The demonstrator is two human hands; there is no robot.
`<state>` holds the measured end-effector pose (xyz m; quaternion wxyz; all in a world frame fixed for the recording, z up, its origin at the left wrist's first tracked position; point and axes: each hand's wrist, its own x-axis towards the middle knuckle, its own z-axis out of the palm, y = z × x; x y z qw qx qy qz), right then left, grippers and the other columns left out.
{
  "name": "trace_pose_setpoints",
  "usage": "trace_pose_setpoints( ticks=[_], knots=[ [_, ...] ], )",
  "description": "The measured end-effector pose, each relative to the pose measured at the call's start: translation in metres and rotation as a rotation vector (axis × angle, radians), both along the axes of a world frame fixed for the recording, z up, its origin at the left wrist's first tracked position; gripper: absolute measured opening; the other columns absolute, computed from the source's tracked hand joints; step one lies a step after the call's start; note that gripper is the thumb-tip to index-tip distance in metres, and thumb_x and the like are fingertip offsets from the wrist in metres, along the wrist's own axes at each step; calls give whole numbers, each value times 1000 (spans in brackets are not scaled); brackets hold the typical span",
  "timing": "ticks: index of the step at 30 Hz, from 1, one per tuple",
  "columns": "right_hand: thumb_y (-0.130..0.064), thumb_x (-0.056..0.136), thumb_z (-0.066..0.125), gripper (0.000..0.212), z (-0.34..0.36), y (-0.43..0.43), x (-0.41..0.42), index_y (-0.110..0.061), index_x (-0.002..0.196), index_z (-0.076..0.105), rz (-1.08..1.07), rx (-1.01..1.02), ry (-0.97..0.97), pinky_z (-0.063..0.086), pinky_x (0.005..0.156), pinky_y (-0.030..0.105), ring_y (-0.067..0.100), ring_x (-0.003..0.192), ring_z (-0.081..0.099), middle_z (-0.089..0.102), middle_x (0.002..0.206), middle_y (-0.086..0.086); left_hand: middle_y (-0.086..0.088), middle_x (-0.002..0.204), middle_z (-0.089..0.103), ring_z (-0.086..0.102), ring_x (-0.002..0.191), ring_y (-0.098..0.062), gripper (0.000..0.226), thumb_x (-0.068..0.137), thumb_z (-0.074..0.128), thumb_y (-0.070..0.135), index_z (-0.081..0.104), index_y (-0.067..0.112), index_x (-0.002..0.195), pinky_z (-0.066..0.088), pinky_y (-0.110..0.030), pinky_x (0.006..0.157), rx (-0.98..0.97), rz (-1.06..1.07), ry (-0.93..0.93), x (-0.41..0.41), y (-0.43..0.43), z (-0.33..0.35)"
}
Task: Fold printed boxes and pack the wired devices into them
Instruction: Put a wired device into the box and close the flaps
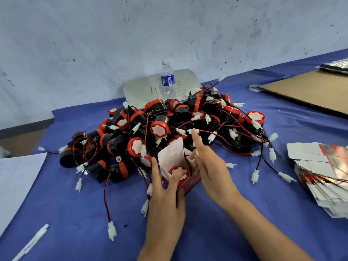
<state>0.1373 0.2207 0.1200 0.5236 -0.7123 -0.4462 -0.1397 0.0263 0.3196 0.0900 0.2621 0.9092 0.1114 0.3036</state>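
A small red printed box (pixel 190 182) stands open on the blue cloth, its white flap (pixel 172 156) raised. One black-and-red wired device (pixel 183 171) sits inside it, white face up. My left hand (pixel 166 200) grips the box's near side, with fingers pressing down on the device. My right hand (pixel 211 167) hovers at the box's right edge, index finger raised; whether its lower fingers hold the wire or plug I cannot tell. Behind the box lies a big pile of the same devices (pixel 169 125) with red-black wires and white plugs.
A stack of flat unfolded boxes (pixel 323 176) lies at the right. A water bottle (pixel 167 80) stands on a grey tray (pixel 143 89) behind the pile. Cardboard sheet (pixel 308 89) at back right, paper (pixel 17 176) at left, white pen (pixel 32 242) near the front left.
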Motion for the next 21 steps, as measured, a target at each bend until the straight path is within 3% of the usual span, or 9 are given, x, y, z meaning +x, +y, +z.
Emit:
trace_pose_setpoints(
  ticks=[3,5,7,12,14,15,17,18,21],
  knots=[
    [-5,99,42,64,-4,0,0,-40,147,20,-61,-92,49,51,71,22,13,77,60,61,83,9,10,162,-10,2,137,17,54,89,61,4,55,40,128,38,-11,95,36,17,4,-1,0,0],
    [-8,100,47,46,-2,0,-1,-48,121,39,-91,-86,158,42,58,17,8,66,53,59,76,5,8,162,-9,10,147,-6,47,91,60,6,58,36,127,34,-18,105,27,32,23,0,-1,0],
    [-13,100,48,30,1,2,-3,-40,96,37,-135,-99,202,38,54,24,13,61,48,57,74,5,6,162,-9,14,148,-18,45,92,59,7,58,32,128,36,-27,110,12,44,46,1,-3,1],
    [-15,98,52,15,0,4,-4,-15,86,43,-210,-251,58,45,60,46,30,70,53,58,75,11,-4,163,0,15,148,-24,41,89,63,2,63,26,122,39,-39,111,4,63,26,2,-8,6],
    [-11,84,70,15,-2,7,-6,-11,85,55,-333,-374,-112,41,46,39,28,62,54,56,66,7,-10,162,9,21,147,-29,39,87,65,1,65,22,119,41,-43,109,8,70,17,3,-9,7],
    [-8,70,81,24,-3,8,-8,-11,82,60,-385,-421,-179,32,37,30,24,53,53,53,59,3,-11,161,11,22,146,-30,39,86,66,1,65,22,119,42,-44,108,11,74,20,4,-9,7],
    [-6,49,90,37,-5,12,-11,-12,74,63,-452,-431,-245,11,35,19,17,39,46,51,50,-2,-13,161,12,23,145,-31,37,86,68,2,66,21,118,40,-42,110,18,76,15,5,-9,7],
    [-5,48,91,37,-5,14,-12,-12,71,63,-461,-396,-247,10,35,18,17,36,45,51,49,-3,-14,160,13,23,145,-32,36,86,68,3,66,20,118,38,-41,111,25,76,12,6,-9,7],
    [-4,66,86,22,-10,15,-10,-10,70,65,-489,-262,-267,36,31,25,20,46,53,61,60,0,-17,159,17,26,144,-34,34,86,70,6,66,19,118,36,-37,110,43,88,4,6,-10,8]
  ],
)
